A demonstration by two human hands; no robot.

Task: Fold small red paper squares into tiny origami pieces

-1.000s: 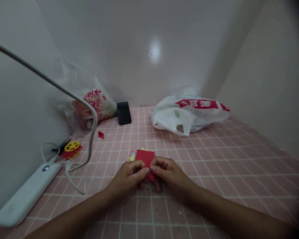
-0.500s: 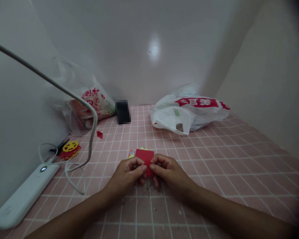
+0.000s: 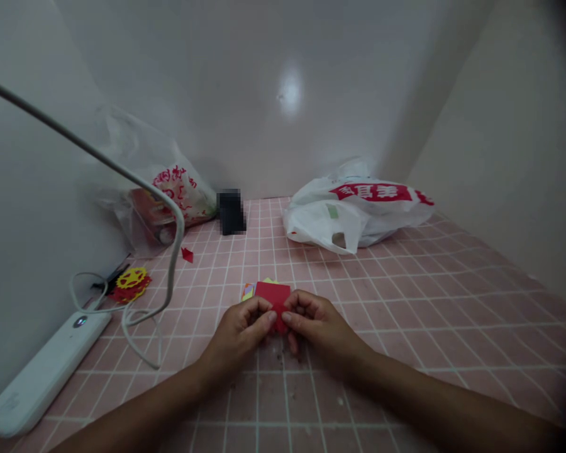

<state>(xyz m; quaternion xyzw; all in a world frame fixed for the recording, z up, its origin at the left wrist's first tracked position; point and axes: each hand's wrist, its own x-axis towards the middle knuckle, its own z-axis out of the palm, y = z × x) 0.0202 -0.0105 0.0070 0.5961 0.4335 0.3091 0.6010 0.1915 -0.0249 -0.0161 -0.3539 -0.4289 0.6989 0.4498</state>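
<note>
A small square of red paper point(image 3: 272, 293) is pinched between both hands near the middle of the table. My left hand point(image 3: 249, 322) grips its lower left edge between thumb and forefinger. Opposite it, my right hand point(image 3: 311, 319) pinches the lower right side. The lower part of the paper shows between the thumbs and is partly hidden by the fingers. Behind the red paper, colourful paper pieces point(image 3: 248, 290) with yellow and orange peek out on the tabletop.
A pink tiled-pattern tabletop point(image 3: 405, 327) spreads around. White plastic bags stand at the back left point(image 3: 188, 195) and back right point(image 3: 321, 217), with a blurred dark object point(image 3: 231, 212) between. Left lie a white power bank point(image 3: 47, 371), a cable point(image 3: 173, 264), yellow and red cutouts point(image 3: 131, 283) and a red scrap point(image 3: 187, 255).
Both hands keep hold of the red paper in almost the same place. The whole view has shifted very slightly; the fingers have moved only a little.
</note>
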